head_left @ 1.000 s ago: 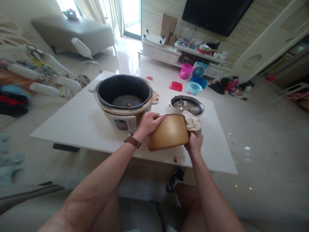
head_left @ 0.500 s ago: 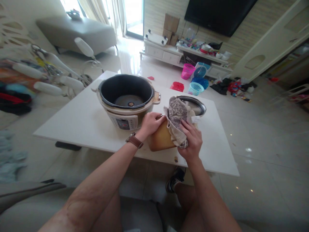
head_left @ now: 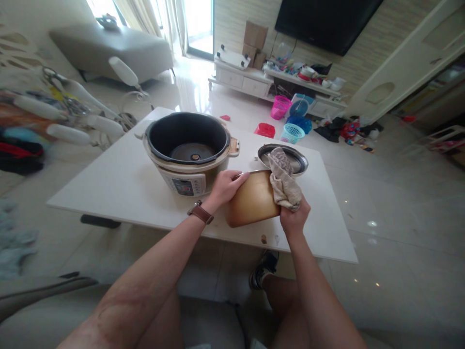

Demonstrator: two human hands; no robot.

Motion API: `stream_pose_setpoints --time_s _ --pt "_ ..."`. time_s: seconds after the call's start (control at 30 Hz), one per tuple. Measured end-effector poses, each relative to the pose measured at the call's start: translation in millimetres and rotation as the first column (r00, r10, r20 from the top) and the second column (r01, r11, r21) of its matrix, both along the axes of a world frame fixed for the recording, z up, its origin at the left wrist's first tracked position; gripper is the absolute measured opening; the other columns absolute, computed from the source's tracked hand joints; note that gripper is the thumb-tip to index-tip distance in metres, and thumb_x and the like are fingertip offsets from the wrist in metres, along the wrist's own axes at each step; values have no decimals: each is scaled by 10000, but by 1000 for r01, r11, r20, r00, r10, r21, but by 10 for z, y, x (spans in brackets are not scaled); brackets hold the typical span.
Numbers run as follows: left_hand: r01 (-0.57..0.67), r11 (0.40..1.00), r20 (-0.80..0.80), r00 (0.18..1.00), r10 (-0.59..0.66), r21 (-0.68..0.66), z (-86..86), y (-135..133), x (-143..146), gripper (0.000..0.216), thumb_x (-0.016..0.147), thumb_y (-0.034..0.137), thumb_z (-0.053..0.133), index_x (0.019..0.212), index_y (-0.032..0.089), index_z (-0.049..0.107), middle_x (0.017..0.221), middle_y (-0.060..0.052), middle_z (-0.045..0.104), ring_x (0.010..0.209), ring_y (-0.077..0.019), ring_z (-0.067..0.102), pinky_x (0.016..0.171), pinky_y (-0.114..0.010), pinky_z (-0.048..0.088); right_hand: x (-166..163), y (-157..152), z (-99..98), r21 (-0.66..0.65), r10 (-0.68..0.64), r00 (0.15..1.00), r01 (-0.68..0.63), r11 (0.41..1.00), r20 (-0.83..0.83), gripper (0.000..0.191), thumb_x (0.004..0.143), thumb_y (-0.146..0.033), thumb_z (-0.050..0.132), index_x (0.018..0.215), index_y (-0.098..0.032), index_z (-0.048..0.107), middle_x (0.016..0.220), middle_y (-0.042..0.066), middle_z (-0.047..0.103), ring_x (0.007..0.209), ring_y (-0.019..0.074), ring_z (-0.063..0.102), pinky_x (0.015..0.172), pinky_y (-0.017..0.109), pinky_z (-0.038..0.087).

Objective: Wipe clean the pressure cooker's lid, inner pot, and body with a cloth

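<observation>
A golden-brown inner pot point(head_left: 252, 198) is tilted over the near part of the white table. My left hand point(head_left: 225, 188) grips its rim on the left, the thumb lying along the edge. Against the pot's right side, my right hand point(head_left: 295, 215) is closed on a grey-and-beige patterned cloth point(head_left: 285, 182). The cloth hangs over that side and hides part of the pot and some of my fingers. Just left of the pot stands the open cooker body point(head_left: 185, 177), its dark inside showing. Behind the cloth lies a round metal lid point(head_left: 267, 152).
The white table point(head_left: 109, 189) carries all these; two small stickers mark its near edge. Beyond it, several baskets point(head_left: 292, 133) and a red stool-like item point(head_left: 265, 130) stand on the floor. A fan-like rack with white paddles point(head_left: 69, 134) is at the left.
My right hand and the cloth have slid right and down along the pot's outside, uncovering more of its golden wall. My left hand keeps its hold on the rim.
</observation>
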State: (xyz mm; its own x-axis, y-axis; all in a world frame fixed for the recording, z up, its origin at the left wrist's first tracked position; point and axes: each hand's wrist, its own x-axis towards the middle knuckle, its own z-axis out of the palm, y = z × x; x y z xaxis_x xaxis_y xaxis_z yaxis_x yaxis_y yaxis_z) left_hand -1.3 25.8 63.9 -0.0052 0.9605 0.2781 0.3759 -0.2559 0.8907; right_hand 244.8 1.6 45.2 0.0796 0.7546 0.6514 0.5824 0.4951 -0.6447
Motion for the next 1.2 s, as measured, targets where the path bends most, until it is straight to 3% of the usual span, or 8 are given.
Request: stream_pose_setpoints --time_s 0.1,0.23,0.47,0.67,0.8,0.97,1.07,1.2 --pt "23 999 69 997 -20 -44 -55 17 -3 599 959 621 524 577 219 298 617 32 261 615 -117 268 608 -326 158 49 76 -31 -59 -50 992 43 997 -118 285 835 -296 678 1059 -177 808 1073 120 834 1019 302 779 975 434 604" --pt "29 998 88 996 -23 -64 -72 34 -1 607 944 639 547 575 218 311 627 30 255 621 -117 259 601 -322 147 114 187 -106 -168 -90 961 47 985 -260 268 837 -336 678 995 -175 822 1080 124 837 1098 302 761 1073 473 561" --pt "-28 998 14 999 28 -48 -30 25 -19 618 947 633 539 557 215 303 612 26 233 608 -114 260 609 -333 139 176 276 -276 -295 -160 920 51 954 -357 304 793 -396 732 988 -181 820 1113 108 839 1135 296 746 1120 500 530" --pt "-42 998 -50 998 40 -41 10 -3 -24 611 950 636 506 549 215 317 608 19 242 620 -121 267 619 -335 154 51 116 -137 -164 -88 976 55 985 -200 276 852 -354 691 1032 -184 812 1081 98 839 1046 282 771 1002 445 591" --pt "-53 998 -78 996 51 -35 30 -13 -11 597 951 626 493 549 213 339 592 18 270 622 -126 276 623 -338 154 -57 -69 46 22 2 998 -3 1000 69 406 862 -332 678 1238 -210 770 1269 126 801 1169 321 753 1024 469 578" --pt "-52 998 -97 994 50 -18 -4 32 -28 527 911 552 511 542 210 358 589 16 324 641 -132 297 624 -330 169 -180 -260 259 160 126 888 -216 963 442 502 883 -379 636 1368 -271 712 1441 100 728 1397 349 646 1144 503 481" --pt "-37 999 -98 995 34 -25 -20 55 -40 543 911 566 507 532 210 349 586 20 286 625 -126 285 618 -330 162 -193 -269 294 166 133 876 -234 958 464 496 903 -385 602 1375 -269 702 1433 92 734 1400 336 648 1127 488 492" --pt "-22 998 -98 995 16 -65 10 39 -28 623 940 653 484 529 213 323 578 19 260 594 -115 280 609 -332 153 -140 -197 217 132 97 932 -151 980 349 455 902 -384 600 1314 -242 731 1393 111 751 1365 337 670 1126 498 520"
